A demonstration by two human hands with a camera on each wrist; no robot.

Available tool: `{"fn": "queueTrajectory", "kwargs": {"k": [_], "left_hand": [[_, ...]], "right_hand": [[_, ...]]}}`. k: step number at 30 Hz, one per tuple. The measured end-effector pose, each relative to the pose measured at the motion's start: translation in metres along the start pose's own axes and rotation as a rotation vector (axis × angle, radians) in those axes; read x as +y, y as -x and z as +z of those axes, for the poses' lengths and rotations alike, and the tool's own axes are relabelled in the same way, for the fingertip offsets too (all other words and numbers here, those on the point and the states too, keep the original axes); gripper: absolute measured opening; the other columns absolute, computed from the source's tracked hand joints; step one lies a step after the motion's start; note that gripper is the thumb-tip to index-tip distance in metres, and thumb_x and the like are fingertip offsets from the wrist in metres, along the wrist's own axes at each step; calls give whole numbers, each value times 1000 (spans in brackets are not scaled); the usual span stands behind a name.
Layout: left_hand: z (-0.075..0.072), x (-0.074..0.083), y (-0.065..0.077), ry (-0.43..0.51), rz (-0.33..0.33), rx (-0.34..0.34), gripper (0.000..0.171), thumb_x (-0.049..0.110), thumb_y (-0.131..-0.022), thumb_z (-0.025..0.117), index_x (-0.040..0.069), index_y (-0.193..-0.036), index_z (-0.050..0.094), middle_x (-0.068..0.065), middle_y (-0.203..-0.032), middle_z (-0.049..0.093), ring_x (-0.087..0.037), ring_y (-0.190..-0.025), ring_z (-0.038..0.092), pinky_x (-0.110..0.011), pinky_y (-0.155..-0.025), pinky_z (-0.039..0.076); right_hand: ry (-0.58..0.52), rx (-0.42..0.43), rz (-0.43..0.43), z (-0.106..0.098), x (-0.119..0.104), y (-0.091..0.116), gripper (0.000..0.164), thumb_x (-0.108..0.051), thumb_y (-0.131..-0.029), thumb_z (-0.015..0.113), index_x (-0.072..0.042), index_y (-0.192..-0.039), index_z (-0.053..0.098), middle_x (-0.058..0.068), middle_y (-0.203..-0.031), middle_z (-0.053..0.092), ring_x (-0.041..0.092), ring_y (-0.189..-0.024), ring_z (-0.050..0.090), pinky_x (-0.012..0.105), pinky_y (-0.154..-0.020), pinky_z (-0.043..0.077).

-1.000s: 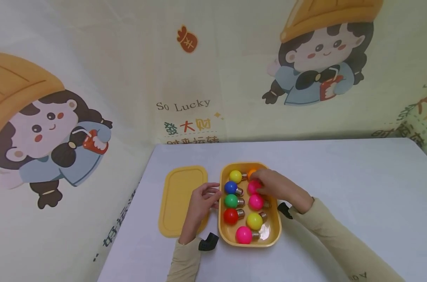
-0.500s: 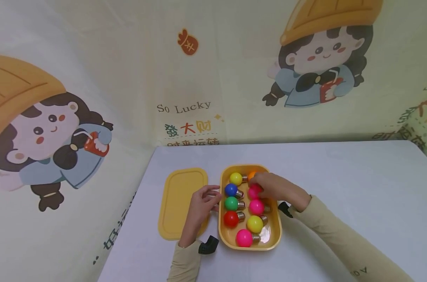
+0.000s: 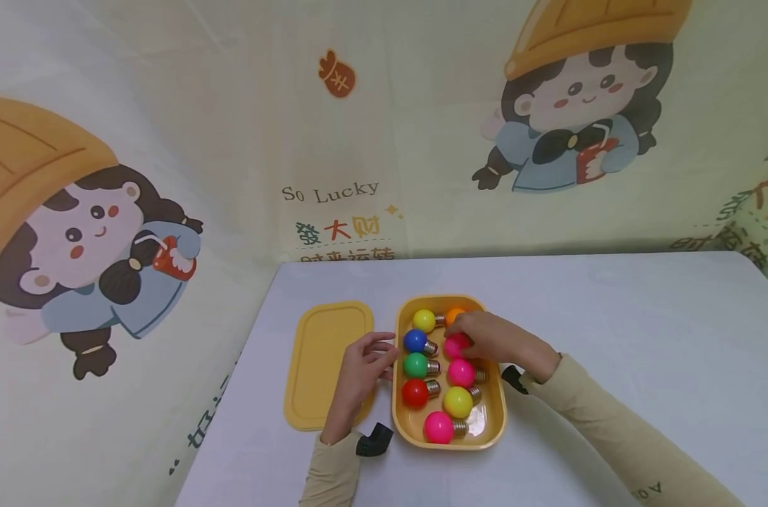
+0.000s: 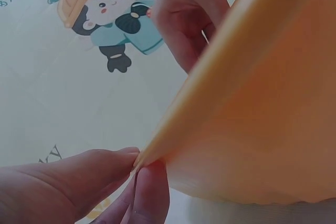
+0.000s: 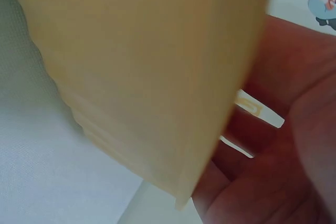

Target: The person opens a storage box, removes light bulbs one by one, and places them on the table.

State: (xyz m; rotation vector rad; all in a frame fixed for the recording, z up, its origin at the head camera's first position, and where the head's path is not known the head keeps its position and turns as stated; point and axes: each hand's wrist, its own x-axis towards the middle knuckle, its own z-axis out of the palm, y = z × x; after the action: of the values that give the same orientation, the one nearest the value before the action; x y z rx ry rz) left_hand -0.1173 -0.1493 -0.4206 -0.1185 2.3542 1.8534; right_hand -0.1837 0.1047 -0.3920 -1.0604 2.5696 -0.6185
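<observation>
Pink bulb (image 3: 455, 346) in yellow tray (image 3: 479, 424), gripped by right hand (image 3: 496, 339).
Thumb and fingers closed about it, no gap seen; left hand (image 3: 362, 362) pinches tray's left rim; yellow lid (image 3: 322, 359) lies beside.

Compared with a second ago, I see my right grip (image 3: 499, 334) slightly closer to the box's (image 3: 448, 447) near end; the pink bulb (image 3: 455, 346) at its fingers sits farther from the orange bulb (image 3: 455, 315); the next pink bulb (image 3: 462, 372) has edged toward the lower yellow bulb (image 3: 457, 403); the left backdrop (image 3: 130, 246) has swayed rightward.
</observation>
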Motion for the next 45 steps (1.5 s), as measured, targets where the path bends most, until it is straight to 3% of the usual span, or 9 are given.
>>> {"fn": "queueTrajectory", "kwargs": {"k": [4,19,29,39,45], "left_hand": [[-1,-13,-4,21,11,5,38,22,-94,70,6,-127,63,-15,-110,67,-20,-84,69,-31,-69,61],[-1,-16,-3,25,12,9,37,22,-92,72,7,-125,65,-14,-109,68,-19,-84,70,-28,-68,61],[-1,-14,-2,34,7,12,37,22,-92,73,9,-125,65,-12,-108,69,-20,-84,70,-29,-68,61],[1,-14,-4,32,-1,11,38,19,-92,72,6,-127,64,-15,-108,68,-20,-83,70,-31,-69,61],[2,1,4,29,-14,8,35,10,-94,68,1,-127,62,-19,-109,68,-23,-84,69,-36,-72,62]], "right_hand": [[-6,6,4,1,-2,1,27,-10,-83,79,-5,-109,73,-1,-89,63,14,-83,56,24,-75,55],[-62,69,7,-10,-8,16,35,-8,-84,79,-7,-118,72,3,-106,66,19,-97,62,33,-81,60],[-37,114,-11,-20,-6,26,39,-9,-82,80,-7,-120,71,11,-119,65,27,-107,63,33,-80,61],[-28,162,-24,-33,-7,36,40,-7,-79,82,-10,-118,73,9,-116,66,26,-105,64,35,-80,61],[-1,194,-6,-37,-3,43,39,-9,-78,83,-10,-117,73,9,-115,67,26,-103,65,37,-81,61]]}}
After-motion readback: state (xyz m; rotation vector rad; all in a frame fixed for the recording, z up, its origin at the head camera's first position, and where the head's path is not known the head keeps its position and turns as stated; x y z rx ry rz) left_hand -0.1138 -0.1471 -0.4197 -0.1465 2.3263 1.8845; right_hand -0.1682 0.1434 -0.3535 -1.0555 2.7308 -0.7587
